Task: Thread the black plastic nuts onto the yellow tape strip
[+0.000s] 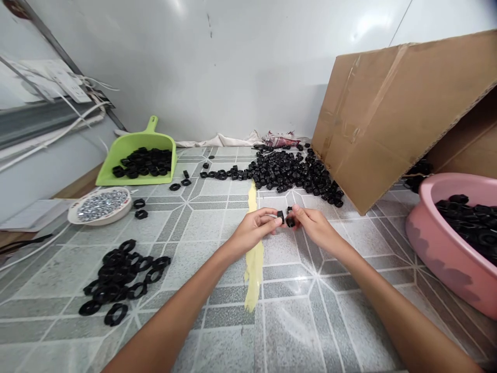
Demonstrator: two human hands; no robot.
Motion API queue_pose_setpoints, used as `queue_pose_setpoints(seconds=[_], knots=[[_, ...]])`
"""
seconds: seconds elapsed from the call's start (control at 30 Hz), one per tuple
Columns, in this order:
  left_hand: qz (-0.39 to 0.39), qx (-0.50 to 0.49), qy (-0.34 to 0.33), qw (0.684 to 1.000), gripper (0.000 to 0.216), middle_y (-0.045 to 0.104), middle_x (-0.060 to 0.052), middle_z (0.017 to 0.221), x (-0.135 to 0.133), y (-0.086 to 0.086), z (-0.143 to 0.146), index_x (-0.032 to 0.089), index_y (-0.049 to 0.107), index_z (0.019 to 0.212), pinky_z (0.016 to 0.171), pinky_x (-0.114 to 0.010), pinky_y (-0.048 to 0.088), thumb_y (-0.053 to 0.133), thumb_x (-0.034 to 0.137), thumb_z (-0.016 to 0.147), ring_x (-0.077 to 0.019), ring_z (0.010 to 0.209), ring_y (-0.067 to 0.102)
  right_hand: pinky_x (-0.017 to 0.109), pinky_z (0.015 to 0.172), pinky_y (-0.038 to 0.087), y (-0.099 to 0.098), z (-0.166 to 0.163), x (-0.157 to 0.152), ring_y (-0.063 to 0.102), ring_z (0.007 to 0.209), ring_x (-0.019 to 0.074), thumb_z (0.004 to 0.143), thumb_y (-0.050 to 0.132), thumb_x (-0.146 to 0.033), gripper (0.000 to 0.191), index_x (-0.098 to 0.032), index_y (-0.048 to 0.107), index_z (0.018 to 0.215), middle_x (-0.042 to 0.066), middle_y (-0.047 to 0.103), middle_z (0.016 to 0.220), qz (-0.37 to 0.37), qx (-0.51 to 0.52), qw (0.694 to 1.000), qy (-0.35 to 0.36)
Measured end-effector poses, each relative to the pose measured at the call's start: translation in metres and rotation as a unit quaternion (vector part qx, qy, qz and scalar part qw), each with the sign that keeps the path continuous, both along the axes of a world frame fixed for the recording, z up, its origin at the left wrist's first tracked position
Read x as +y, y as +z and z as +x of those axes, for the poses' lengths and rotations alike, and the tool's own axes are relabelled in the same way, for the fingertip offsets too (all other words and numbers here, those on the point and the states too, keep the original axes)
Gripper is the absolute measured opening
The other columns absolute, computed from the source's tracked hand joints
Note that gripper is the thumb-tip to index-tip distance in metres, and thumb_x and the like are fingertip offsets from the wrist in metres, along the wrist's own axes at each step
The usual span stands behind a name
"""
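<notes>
Between thumb and fingers, my left hand (254, 228) pinches a small black plastic nut (280, 216). Close beside it on the right, my right hand (312, 228) grips another black nut (290, 221), partly covered by the fingers. Both hands are held over the tiled surface, near the upper end of a yellow tape strip (254, 259). Just beyond them lies a large heap of black nuts (279, 168). A smaller group of black ring nuts (112, 274) lies at the lower left.
A green dustpan (151, 127) holding black nuts stands at the back left. In front of it is a white bowl (91, 221) of small shiny metal pieces. A tilted cardboard box (388, 103) and a pink basin (430, 233) of black nuts are on the right.
</notes>
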State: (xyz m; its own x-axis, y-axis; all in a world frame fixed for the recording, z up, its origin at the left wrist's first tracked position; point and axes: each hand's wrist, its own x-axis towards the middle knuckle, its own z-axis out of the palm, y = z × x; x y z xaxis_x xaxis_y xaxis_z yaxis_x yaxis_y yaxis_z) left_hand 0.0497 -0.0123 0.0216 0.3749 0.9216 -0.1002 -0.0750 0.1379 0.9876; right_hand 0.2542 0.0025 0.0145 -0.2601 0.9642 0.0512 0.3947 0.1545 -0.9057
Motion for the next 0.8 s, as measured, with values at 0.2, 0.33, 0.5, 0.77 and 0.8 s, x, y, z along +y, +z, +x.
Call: queue_pose_setpoints(seconds=[0.2, 0.33, 0.5, 0.77, 0.8], knots=[[0.008, -0.002, -0.002, 1.0, 0.044, 0.076, -0.008, 0.091, 0.001, -0.005, 0.001, 0.018, 0.059, 0.11, 0.075, -0.029, 0.043, 0.076, 0.044, 0.078, -0.0173, 0.08, 0.065, 0.031, 0.074, 0.048, 0.01, 0.002, 0.004, 0.063, 0.076, 0.0197, 0.089, 0.057, -0.056, 0.041, -0.018, 0.069, 0.081, 0.004, 0.07, 0.076, -0.034, 0.047, 0.996, 0.065], [0.015, 0.007, 0.006, 1.0, 0.042, 0.074, -0.007, 0.089, 0.001, -0.006, 0.001, 0.018, 0.058, 0.11, 0.074, -0.028, 0.044, 0.074, 0.045, 0.082, -0.0156, 0.077, 0.063, 0.032, 0.079, 0.048, 0.011, 0.003, 0.003, 0.063, 0.082, 0.0187, 0.083, 0.068, -0.048, 0.03, -0.018, 0.065, 0.089, 0.004, 0.07, 0.085, -0.09, 0.113, 0.987, 0.076], [0.024, -0.007, -0.008, 1.0, 0.043, 0.072, -0.006, 0.091, 0.003, -0.01, -0.002, 0.019, 0.058, 0.113, 0.08, -0.03, 0.046, 0.073, 0.045, 0.082, -0.0171, 0.081, 0.065, 0.031, 0.078, 0.047, 0.01, 0.004, 0.003, 0.061, 0.078, 0.0159, 0.079, 0.073, -0.042, 0.027, -0.019, 0.061, 0.087, 0.001, 0.065, 0.082, -0.089, 0.127, 0.986, 0.066], [0.019, -0.024, -0.025, 0.999, 0.045, 0.073, -0.01, 0.101, 0.002, -0.008, 0.0, 0.019, 0.057, 0.114, 0.088, -0.035, 0.046, 0.075, 0.044, 0.081, -0.0194, 0.091, 0.065, 0.031, 0.076, 0.048, 0.012, 0.003, 0.002, 0.064, 0.084, 0.0181, 0.078, 0.07, -0.034, 0.033, -0.02, 0.067, 0.108, 0.004, 0.069, 0.092, -0.084, 0.163, 0.983, 0.017], [0.016, -0.026, -0.025, 0.999, 0.044, 0.073, -0.009, 0.099, 0.001, -0.007, 0.0, 0.019, 0.057, 0.113, 0.087, -0.034, 0.046, 0.075, 0.044, 0.081, -0.0188, 0.088, 0.065, 0.033, 0.08, 0.049, 0.013, 0.003, 0.001, 0.065, 0.085, 0.0184, 0.077, 0.071, -0.034, 0.033, -0.02, 0.068, 0.107, 0.004, 0.07, 0.094, -0.082, 0.173, 0.981, 0.017]])
